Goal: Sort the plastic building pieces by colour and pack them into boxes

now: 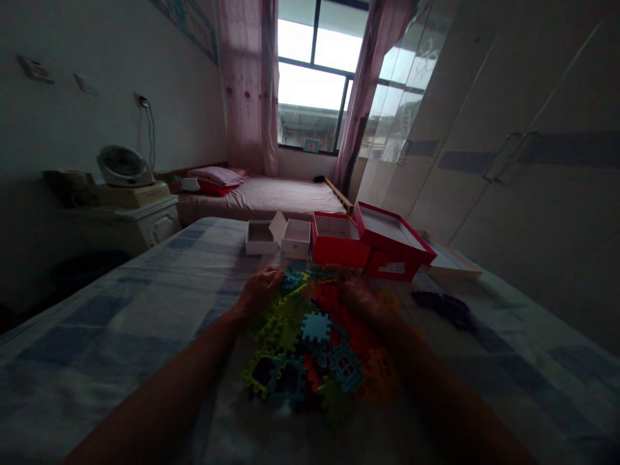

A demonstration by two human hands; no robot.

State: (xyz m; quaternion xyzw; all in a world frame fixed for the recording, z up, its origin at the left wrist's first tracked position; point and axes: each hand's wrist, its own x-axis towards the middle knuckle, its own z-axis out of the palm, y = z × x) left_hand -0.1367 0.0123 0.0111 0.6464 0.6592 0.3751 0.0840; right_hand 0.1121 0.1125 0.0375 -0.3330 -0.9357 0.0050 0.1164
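On the plaid cloth point(145, 336), the colourful notched pieces point(316, 328) are lying in one loose heap, probably for easy reach from both sides, while the half-curled left hand point(261, 285) is touching a blue piece point(292, 279) and the blurred right hand point(357, 292) is hovering at red pieces point(331, 302), any grip I cannot tell, and open boxes point(339, 250) are standing behind

Viewed from my remote station, the left forearm point(181, 374) enters from the lower left and the right forearm point(429, 374) from the lower right; both are bare, extended forward and angled toward each other. I record the left hand point(264, 287) as curled inward. The right hand point(357, 294) sits opposite, well apart (blur and shadow prevent me certifying either grip).
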